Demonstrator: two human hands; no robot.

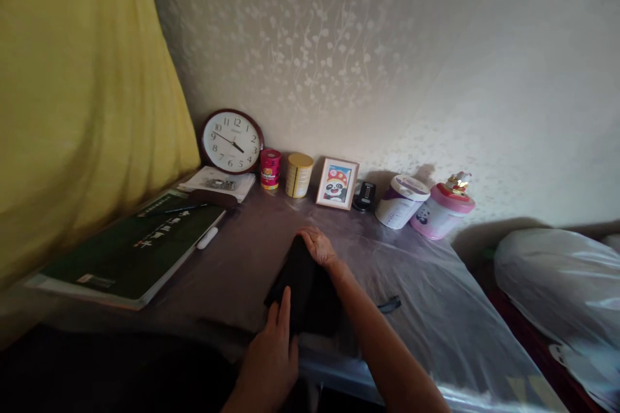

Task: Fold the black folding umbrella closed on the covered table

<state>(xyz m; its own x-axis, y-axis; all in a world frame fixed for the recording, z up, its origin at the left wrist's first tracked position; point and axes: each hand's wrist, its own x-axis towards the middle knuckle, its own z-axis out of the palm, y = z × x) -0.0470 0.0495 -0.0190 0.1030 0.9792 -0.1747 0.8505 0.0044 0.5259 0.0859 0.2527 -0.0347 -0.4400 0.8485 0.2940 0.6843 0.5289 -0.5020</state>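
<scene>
A black piece of folded fabric (306,287) lies near the front edge of the table, its exact kind unclear. My right hand (317,246) grips its far top corner, fingers bent over the edge. Against the near left side of the fabric rests my left hand (272,348), with its fingers stretched forward and the thumb apart. To the right of my right forearm, a short dark strap-like piece (390,304) lies on the table; whether it joins the fabric is hidden.
The table (426,290) has a shiny plastic cover. A large green book (130,251) lies left, beside a white pen-like object (207,238). Along the wall stand a clock (232,142), red tin (270,170), yellow tin (299,175), framed panda picture (338,183) and tubs (402,201).
</scene>
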